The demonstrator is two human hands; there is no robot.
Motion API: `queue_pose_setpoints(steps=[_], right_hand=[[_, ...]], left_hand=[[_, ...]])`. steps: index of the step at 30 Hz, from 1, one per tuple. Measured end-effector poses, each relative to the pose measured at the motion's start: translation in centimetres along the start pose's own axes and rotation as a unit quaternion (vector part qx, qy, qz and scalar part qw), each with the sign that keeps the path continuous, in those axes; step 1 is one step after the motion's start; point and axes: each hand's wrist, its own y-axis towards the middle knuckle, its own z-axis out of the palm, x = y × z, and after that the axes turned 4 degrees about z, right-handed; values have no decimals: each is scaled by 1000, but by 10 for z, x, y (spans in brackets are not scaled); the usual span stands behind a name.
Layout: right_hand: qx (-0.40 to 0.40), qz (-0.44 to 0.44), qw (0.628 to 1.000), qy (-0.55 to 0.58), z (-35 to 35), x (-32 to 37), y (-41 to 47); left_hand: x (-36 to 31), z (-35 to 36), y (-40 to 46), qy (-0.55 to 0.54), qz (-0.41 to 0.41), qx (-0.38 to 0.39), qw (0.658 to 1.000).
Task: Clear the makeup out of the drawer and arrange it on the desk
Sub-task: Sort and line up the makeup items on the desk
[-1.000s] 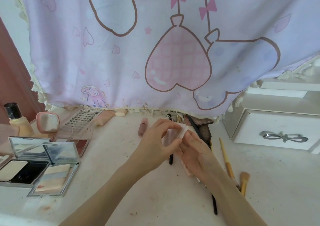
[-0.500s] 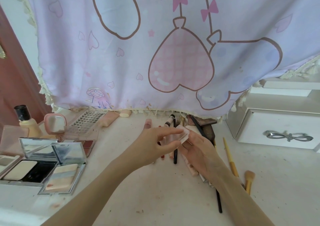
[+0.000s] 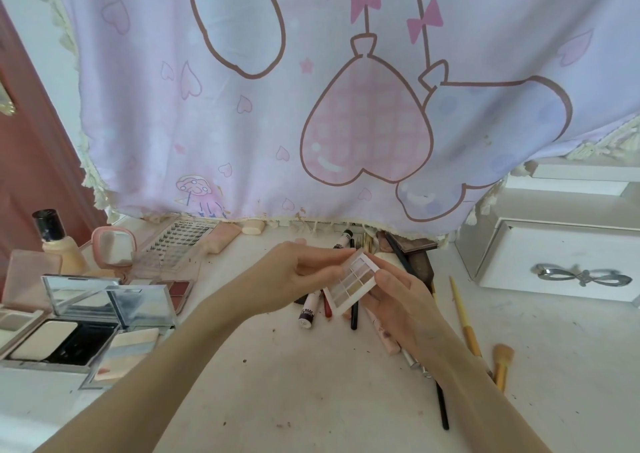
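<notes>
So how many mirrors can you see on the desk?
3: the small pink mirror by the bottle, and the raised lid mirrors of two open compacts, one far left, one beside it. Others may be hidden.

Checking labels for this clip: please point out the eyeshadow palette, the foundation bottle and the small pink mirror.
eyeshadow palette (image 3: 351,281), head view, on its colour pans
foundation bottle (image 3: 64,253), head view, on its pale body
small pink mirror (image 3: 113,245), head view, on its glass
</notes>
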Motion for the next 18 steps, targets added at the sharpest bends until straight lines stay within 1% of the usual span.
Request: queue_pose_setpoints(steps=[2, 4, 6, 8, 10, 13, 16, 18], right_hand=[[1, 12, 1000, 14, 1, 0, 3], [6, 34, 999, 25, 3, -2, 8], [18, 63, 997, 40, 10, -3, 15], [-2, 93, 996, 15, 21, -4, 28], [-36, 108, 993, -23, 39, -5, 45], [-84, 122, 989, -13, 65, -13, 76], [-123, 158, 978, -47, 86, -32, 106], [-140, 184, 972, -49, 93, -44, 120]], left_hand=[[-2, -13, 2, 40, -3, -4, 999], [0, -29, 4, 130, -11, -25, 991], [4, -46, 7, 123, -21, -28, 992], [12, -64, 11, 119, -31, -35, 992], [22, -83, 16, 152, -43, -54, 986], [38, -111, 24, 220, -61, -74, 971], [58, -129, 30, 270, -79, -67, 957], [73, -134, 32, 295, -88, -56, 950]])
